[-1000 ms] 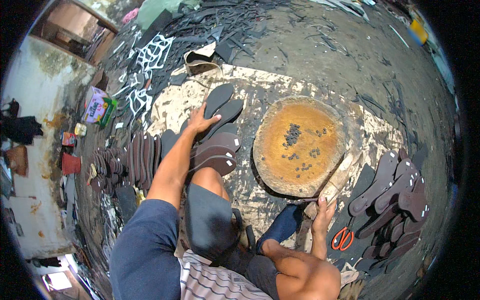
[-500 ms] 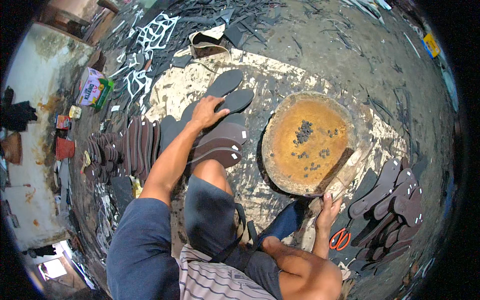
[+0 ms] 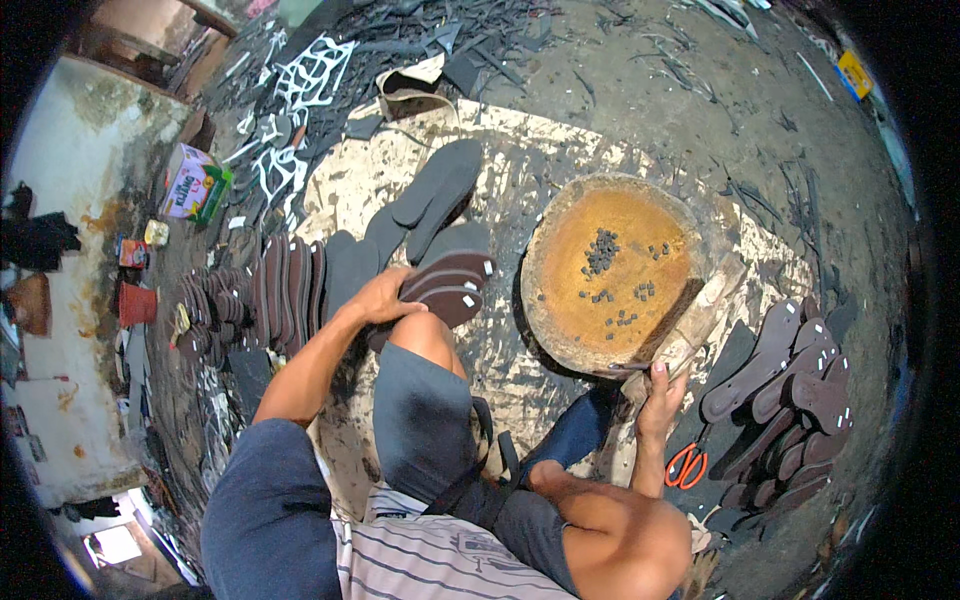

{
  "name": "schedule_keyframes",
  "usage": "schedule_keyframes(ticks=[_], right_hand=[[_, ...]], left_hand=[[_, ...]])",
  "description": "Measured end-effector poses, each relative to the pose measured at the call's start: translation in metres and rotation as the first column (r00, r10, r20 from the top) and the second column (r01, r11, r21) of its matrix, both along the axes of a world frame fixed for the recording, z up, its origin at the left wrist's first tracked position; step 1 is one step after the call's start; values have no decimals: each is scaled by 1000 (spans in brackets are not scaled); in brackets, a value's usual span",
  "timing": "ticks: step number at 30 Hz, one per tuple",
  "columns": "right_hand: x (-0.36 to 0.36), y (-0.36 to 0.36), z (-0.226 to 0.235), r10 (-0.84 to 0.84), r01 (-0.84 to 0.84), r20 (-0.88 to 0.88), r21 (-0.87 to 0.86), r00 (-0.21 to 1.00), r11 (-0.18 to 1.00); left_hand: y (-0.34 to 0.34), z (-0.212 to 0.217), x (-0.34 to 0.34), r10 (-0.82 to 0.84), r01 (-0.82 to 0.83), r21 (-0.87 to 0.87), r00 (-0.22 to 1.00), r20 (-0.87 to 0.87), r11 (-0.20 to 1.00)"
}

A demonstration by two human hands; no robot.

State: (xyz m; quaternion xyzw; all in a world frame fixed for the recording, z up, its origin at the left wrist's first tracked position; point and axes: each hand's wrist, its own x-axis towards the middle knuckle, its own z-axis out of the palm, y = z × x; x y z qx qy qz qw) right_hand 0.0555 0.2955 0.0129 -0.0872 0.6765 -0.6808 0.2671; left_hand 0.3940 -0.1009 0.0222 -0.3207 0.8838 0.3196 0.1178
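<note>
Beside my left knee, my left hand [image 3: 380, 298] is closed on the edge of several brown shoe soles [image 3: 445, 285] with small white tags. Its thumb and fingertips are partly hidden against them. Just beyond lie dark grey soles [image 3: 440, 185], one overlapping another. On the right, my right hand [image 3: 657, 405] is wrapped round the near end of a pale, worn wooden piece [image 3: 695, 325], shaped like a club. This piece leans along the near right rim of a round wooden block [image 3: 610, 215]. Small dark cut pieces [image 3: 603, 252] lie scattered on the block's top.
A row of standing brown soles [image 3: 285, 285] runs off to the left. More brown soles [image 3: 800, 390] are piled at right, near orange-handled scissors [image 3: 686, 466]. White cut-out scraps [image 3: 312, 72] and dark trimmings [image 3: 480, 45] cover the far floor. A printed carton [image 3: 195, 185] stands by the wall.
My left hand has let go of the grey soles and drawn back toward me onto the brown ones. The grey soles now overlap more closely. My right hand stays on the wooden piece.
</note>
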Motion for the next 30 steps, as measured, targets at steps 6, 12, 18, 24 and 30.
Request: schedule_keyframes(ticks=[6, 12, 18, 24, 30], right_hand=[[2, 17, -10, -3, 3, -61, 1, 998, 1000], [5, 16, 0, -100, 100, -4, -33, 995, 994], [-5, 33, 12, -79, 76, 35, 79, 996, 994], [-3, 15, 17, -151, 151, 3, -97, 989, 984], [1, 27, 22, -145, 142, -29, -86, 989, 986]], left_hand=[[9, 44, -48, 415, -461, -12, 810, -415, 887], [-6, -23, -71, 423, -598, -187, 722, -547, 779], [1, 34, -193, 266, -378, -95, 786, -558, 921], [14, 36, -310, -161, 165, -8, 949, -270, 986], [56, -8, -313, -455, 264, -484, 825, -334, 834]])
